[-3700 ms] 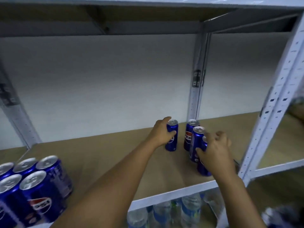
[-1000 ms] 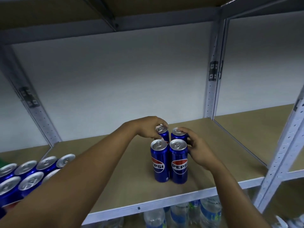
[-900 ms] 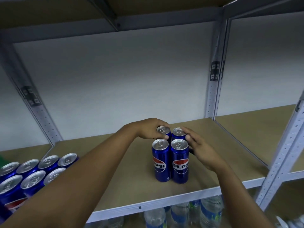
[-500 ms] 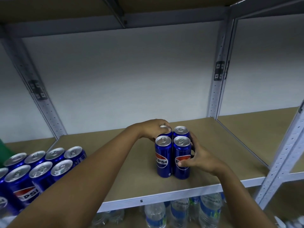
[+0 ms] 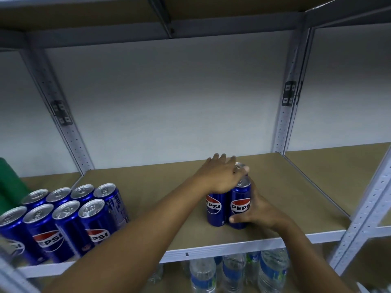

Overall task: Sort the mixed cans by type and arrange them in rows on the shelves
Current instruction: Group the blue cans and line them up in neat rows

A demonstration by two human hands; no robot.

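Head view: a small cluster of blue Pepsi cans (image 5: 227, 205) stands upright near the front edge of the shelf (image 5: 160, 187), right of centre. The left hand (image 5: 221, 176) lies over the cluster's tops, fingers spread and fairly straight, covering the rear cans. The right hand (image 5: 257, 210) wraps the front-right can (image 5: 240, 205) from its right side, thumb across the lower front. A block of Pepsi cans (image 5: 63, 218) stands in two rows on the shelf's left part. Water bottles (image 5: 232, 271) stand on the shelf below.
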